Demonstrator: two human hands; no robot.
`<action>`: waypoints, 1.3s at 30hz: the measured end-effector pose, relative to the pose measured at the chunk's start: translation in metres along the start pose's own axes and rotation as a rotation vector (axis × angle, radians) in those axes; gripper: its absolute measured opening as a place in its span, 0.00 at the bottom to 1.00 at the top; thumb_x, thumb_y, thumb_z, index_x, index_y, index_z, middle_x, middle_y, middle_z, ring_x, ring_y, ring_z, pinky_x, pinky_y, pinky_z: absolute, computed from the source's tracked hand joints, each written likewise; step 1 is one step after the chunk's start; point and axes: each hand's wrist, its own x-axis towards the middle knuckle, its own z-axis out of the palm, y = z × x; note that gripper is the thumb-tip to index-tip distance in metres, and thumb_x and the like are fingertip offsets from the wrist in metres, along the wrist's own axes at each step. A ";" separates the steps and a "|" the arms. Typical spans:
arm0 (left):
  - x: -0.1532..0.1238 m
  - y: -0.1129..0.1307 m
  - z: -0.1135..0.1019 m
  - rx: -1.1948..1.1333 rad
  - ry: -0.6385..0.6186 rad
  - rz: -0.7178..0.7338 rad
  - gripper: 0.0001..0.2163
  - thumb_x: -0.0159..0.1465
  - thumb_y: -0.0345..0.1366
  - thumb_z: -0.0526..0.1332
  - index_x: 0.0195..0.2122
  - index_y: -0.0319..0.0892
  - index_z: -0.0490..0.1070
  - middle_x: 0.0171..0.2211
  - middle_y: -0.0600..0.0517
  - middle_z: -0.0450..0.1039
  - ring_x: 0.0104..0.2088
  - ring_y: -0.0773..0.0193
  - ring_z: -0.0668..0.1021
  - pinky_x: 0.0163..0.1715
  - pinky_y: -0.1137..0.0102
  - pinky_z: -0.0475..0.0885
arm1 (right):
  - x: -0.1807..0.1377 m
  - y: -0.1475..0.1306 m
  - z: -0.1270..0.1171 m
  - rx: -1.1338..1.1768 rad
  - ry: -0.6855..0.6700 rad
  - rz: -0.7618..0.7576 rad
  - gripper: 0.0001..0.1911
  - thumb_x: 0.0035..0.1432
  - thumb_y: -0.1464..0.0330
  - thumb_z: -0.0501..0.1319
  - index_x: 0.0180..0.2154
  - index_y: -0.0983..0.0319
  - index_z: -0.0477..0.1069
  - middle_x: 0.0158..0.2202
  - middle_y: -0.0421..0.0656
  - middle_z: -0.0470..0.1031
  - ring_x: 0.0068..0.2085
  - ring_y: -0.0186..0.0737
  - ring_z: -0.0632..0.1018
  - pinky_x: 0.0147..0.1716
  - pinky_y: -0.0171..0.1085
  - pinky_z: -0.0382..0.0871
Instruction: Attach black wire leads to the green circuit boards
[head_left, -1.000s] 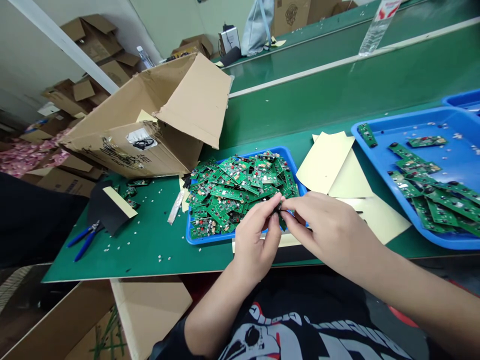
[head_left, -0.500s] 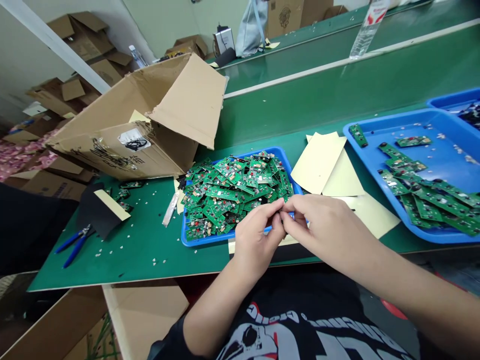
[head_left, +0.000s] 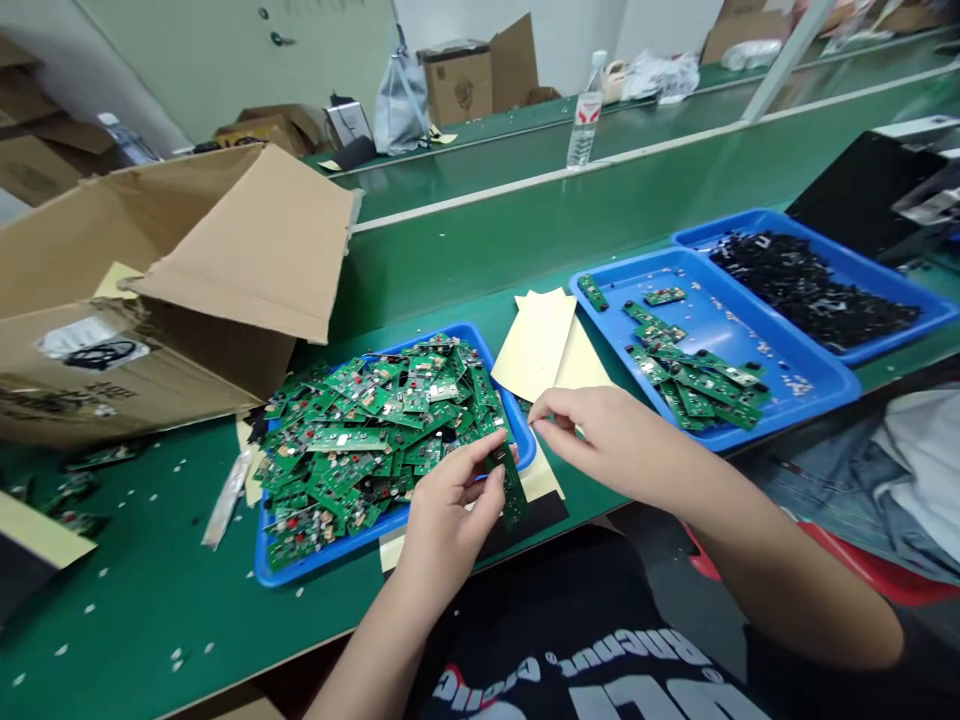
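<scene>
An electronics assembly workshop — long green-topped work benches [head_left: 525, 230] run in rows. Shallow blue plastic trays [head_left: 757, 330] hold heaps of small green circuit boards [head_left: 360, 440] and loose black parts [head_left: 810, 290]. Opened brown cardboard cartons [head_left: 187, 260] crowd the bench and the back wall — factory clutter.

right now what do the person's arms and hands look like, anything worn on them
Both the left hand and right hand are bare: no gloves, rings or watch show. The forearms are uncovered too. A black T-shirt with white and red print covers the chest.
</scene>
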 end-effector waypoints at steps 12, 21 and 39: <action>0.076 0.005 0.095 -0.269 -0.228 -0.135 0.09 0.59 0.34 0.62 0.38 0.37 0.76 0.30 0.47 0.78 0.28 0.64 0.79 0.27 0.72 0.74 | -0.084 0.103 0.037 0.455 0.468 0.250 0.15 0.63 0.61 0.53 0.46 0.60 0.69 0.26 0.39 0.68 0.29 0.37 0.73 0.25 0.33 0.66; 0.142 -0.005 0.190 -0.100 -0.247 -0.105 0.13 0.58 0.27 0.61 0.45 0.35 0.74 0.31 0.50 0.74 0.27 0.65 0.75 0.34 0.68 0.73 | -0.102 0.125 0.048 0.615 0.616 0.344 0.15 0.61 0.59 0.56 0.46 0.59 0.70 0.28 0.40 0.71 0.31 0.38 0.76 0.32 0.34 0.72; 0.043 0.011 0.086 -0.248 -0.335 -0.247 0.07 0.60 0.36 0.62 0.33 0.38 0.76 0.31 0.49 0.77 0.32 0.64 0.77 0.33 0.72 0.70 | -0.060 0.079 0.070 0.312 0.623 -0.031 0.13 0.63 0.63 0.54 0.44 0.59 0.73 0.39 0.45 0.79 0.39 0.42 0.79 0.38 0.37 0.74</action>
